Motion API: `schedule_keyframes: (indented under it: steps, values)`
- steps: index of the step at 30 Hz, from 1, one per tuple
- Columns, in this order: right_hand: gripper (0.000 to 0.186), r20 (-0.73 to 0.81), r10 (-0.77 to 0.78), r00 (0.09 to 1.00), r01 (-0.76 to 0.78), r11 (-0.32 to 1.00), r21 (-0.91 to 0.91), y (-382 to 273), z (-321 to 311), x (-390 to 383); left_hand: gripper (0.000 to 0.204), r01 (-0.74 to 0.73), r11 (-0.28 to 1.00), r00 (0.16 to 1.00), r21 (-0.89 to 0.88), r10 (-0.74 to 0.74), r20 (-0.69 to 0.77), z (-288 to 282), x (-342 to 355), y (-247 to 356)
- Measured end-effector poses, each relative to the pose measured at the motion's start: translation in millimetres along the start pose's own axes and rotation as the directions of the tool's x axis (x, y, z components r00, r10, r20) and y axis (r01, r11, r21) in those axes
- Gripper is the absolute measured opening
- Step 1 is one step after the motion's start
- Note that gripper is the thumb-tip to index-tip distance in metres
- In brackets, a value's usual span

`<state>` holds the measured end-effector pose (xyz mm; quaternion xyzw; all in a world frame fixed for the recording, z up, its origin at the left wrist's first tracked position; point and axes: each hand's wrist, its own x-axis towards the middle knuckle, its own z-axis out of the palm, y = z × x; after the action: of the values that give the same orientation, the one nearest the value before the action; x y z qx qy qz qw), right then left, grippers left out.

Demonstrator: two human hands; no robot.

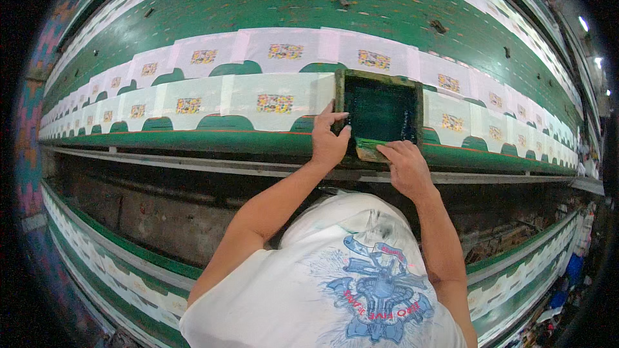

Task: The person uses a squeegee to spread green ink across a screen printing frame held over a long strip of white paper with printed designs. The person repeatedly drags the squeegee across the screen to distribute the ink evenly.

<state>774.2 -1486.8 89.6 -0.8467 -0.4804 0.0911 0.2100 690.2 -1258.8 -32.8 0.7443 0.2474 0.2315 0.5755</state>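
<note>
A dark wooden screen-printing frame (418, 116) lies on the row of white fabric pieces nearest me, its mesh dark blue-green. My left hand (329, 138) grips the frame's left rail, thumb and fingers bent over it near the front corner. At the frame's near end, my right hand (407, 165) holds a squeegee (370, 151) with a green, paint-smeared edge. The fingers are closed on its right part. Whatever fabric lies under the frame is hidden. Beside the frame on the left is a white piece (269, 87) with a multicoloured printed patch.
The long green printing table (284, 6) curves across the view, with several rows of printed white pieces. Small dark blocks (342, 0) sit on its far part. A pale rail (258, 165) runs along its near side. Behind me stands another table (126, 283) with fabric pieces.
</note>
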Motion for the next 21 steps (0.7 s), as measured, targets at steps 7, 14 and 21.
schedule_keyframes:
  steps: [7,14,21]
  values:
    - [0.030,-0.262,-0.074,0.962,0.101,0.991,0.091,26.0,0.5,-14.5,0.049,-0.124,0.986,0.992,0.111,0.124,0.008,4.4,1.1,-6.4]
    - [0.034,-0.349,0.000,0.937,0.061,0.984,0.166,85.3,-15.4,-62.1,0.039,-0.125,0.992,0.992,-0.030,0.125,-0.013,57.9,-7.2,36.6]
    - [0.037,-0.394,-0.011,0.919,0.053,0.994,0.097,186.1,-47.0,-132.8,0.034,-0.154,0.988,0.988,0.033,0.154,-0.013,185.7,-24.2,52.4]
